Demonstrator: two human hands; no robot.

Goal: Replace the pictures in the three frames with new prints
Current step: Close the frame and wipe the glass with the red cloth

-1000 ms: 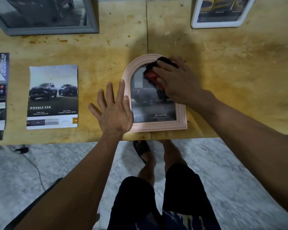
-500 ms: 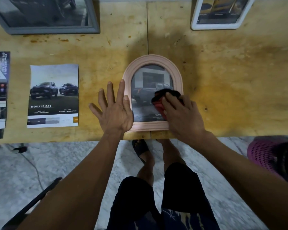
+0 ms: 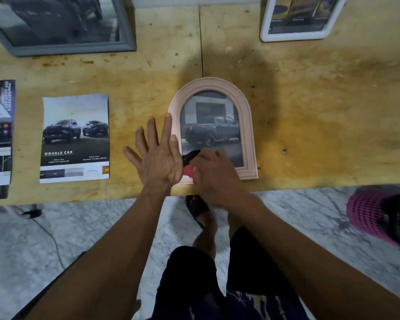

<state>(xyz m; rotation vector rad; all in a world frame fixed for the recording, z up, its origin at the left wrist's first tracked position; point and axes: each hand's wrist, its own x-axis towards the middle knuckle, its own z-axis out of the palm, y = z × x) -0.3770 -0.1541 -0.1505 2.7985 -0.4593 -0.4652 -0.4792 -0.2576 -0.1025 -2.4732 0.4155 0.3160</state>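
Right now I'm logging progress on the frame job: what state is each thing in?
Arched pink frame: flat on the table, truck print inside.
Left hand: fingers spread, pressing the frame's left edge.
Right hand: holds the red and black cloth against the frame's lower left.
Double Cab print: loose, lying flat.
Grey frame: flat, filled.
White frame: flat, filled.

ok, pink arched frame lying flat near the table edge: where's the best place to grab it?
Probably the straight right rail of the frame, from the right. It lies flat, face up; that side is bare and straight, unlike the curved top. The left hand rests flat on its left rail and the right hand holds a cloth on the lower glass.
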